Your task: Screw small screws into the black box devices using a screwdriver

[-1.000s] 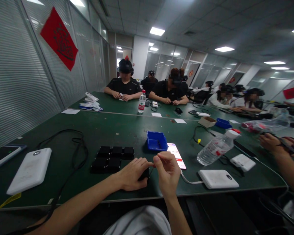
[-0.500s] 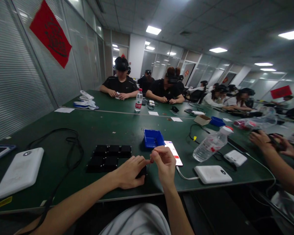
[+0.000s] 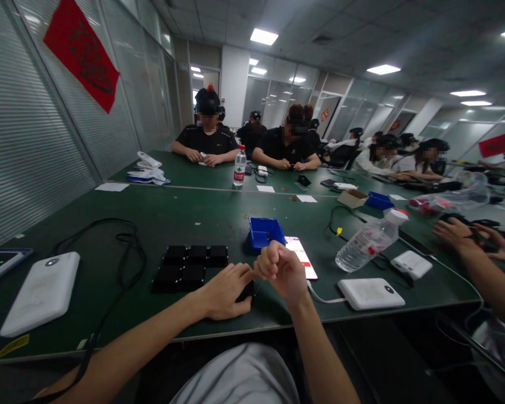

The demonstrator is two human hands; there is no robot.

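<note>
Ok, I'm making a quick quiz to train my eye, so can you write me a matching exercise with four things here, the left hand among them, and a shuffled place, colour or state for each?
Things:
1. Left hand
2. Near bin
3. Phone by the bin
4. Rowed blocks

Descriptions:
A. Screen lit
B. Black, in two rows
C. Touching a single block
D. Blue

Pairs: 1-C, 2-D, 3-A, 4-B
</note>
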